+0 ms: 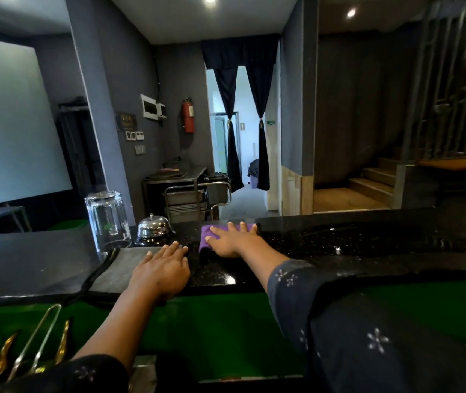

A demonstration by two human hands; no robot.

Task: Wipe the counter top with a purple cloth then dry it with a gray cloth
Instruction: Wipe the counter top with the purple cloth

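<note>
Table, wiping in progress: purple cloth under my right hand.

My right hand [230, 239] lay flat, fingers spread, pressing the purple cloth [207, 236] onto the black table [368, 245] near its far edge. My left hand [163, 269] rested open, palm down, on the gray cloth [121, 268], holding nothing. Beside: silver bell [153, 229], upturned glass [107, 218].

Single head-worn wide-angle cam, facing fwd and tilted down over a black counter [368, 245]. Both hands sat near mid-frame: left hand [160, 269] lower, right hand [230, 239] just beyond. Forearms ran in from the bottom edge, close to the lens. Upper half took in the room behind; edges bowed by lens distortion. No 2nd view.
</note>
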